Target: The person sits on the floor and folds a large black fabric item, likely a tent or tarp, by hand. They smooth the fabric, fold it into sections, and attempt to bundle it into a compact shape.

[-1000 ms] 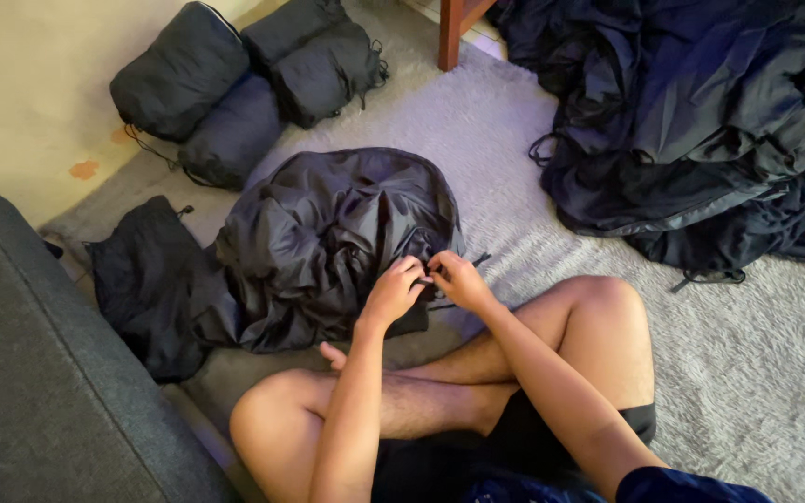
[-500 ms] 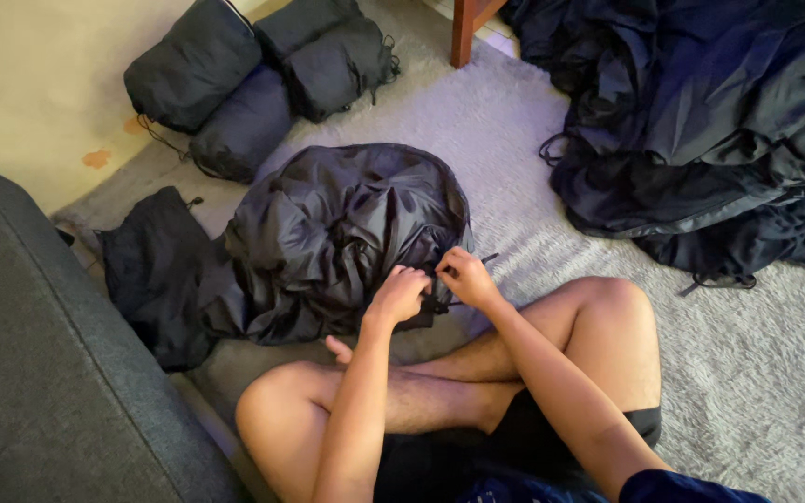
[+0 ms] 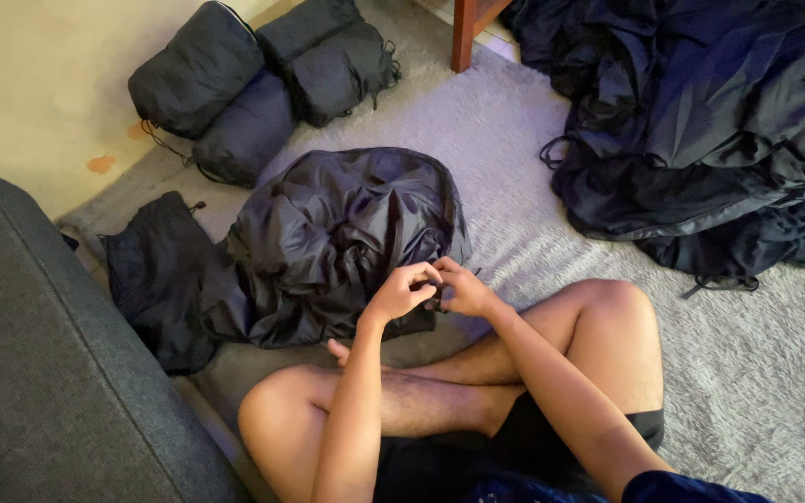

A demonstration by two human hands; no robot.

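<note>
My fingers (image 3: 421, 278) are pinched shut on the edge of the stuffed black bag (image 3: 347, 242), right at its opening. My left hand (image 3: 401, 293) and my right hand (image 3: 463, 291) are touching each other there, both gripping something small and dark at the bag's edge. I think it is a cord, but it is too small for me to be sure.

The bag lies on the grey rug (image 3: 514, 168), just past my crossed legs (image 3: 440, 401). It is puffy and round. A flat black cloth (image 3: 156, 270) lies on its left, next to the grey sofa (image 3: 39, 373).

To do this well, I think I should keep both hands close together and hold tight, so the slippery cloth does not pop back out. Small, slow pulls seem best.

Three rolled-up bags (image 3: 253, 84) sit near the wall. A big heap of dark cloth (image 3: 701, 121) lies well apart on the right.
</note>
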